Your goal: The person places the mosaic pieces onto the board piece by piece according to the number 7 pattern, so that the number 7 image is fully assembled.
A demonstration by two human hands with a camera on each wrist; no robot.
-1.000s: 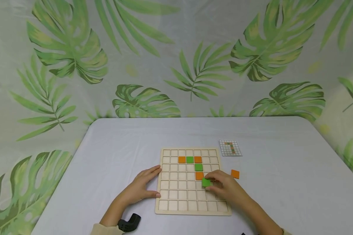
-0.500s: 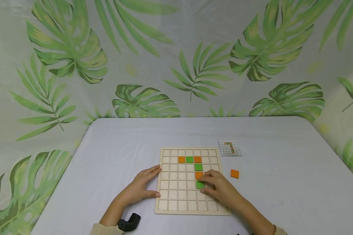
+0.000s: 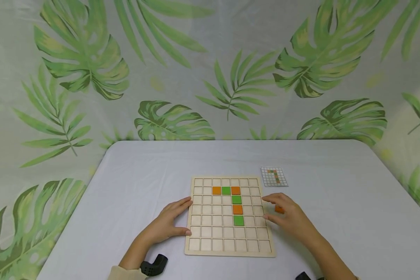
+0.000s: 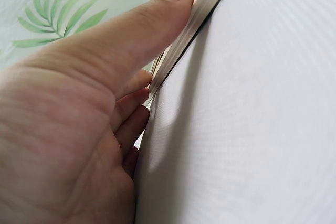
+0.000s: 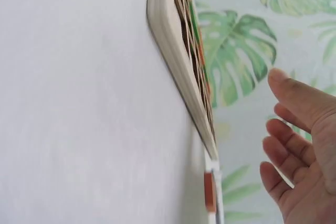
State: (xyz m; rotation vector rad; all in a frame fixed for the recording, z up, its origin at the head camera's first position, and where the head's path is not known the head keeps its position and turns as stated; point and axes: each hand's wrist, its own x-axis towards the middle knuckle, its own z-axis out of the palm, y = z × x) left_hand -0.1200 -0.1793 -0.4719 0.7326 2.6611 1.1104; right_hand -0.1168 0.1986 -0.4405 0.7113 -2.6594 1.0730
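Note:
A wooden grid board (image 3: 217, 232) lies on the table with orange and green square tiles set in its cells. Three tiles form a row near the top, and a column runs down from the right one to a green tile (image 3: 238, 220). My left hand (image 3: 166, 223) rests along the board's left edge, fingertips and thumb touching its rim (image 4: 178, 40). My right hand (image 3: 290, 216) hovers by the right edge, holding nothing, thumb and fingers apart. A loose orange tile (image 3: 279, 209) lies on the table, partly hidden behind this hand; the right wrist view shows the orange tile (image 5: 210, 191) edge-on.
A small pattern card (image 3: 274, 176) printed with a coloured grid lies beyond the board's upper right corner. White cloth covers the table (image 3: 154, 163). Behind it hangs a leaf-printed curtain (image 3: 175, 77). A black wrist device (image 3: 154, 265) sits on the left forearm.
My right hand has set the green tile into the cell below the lower orange tile, let go, and moved right off the board toward the loose orange tile. The left hand has stayed put.

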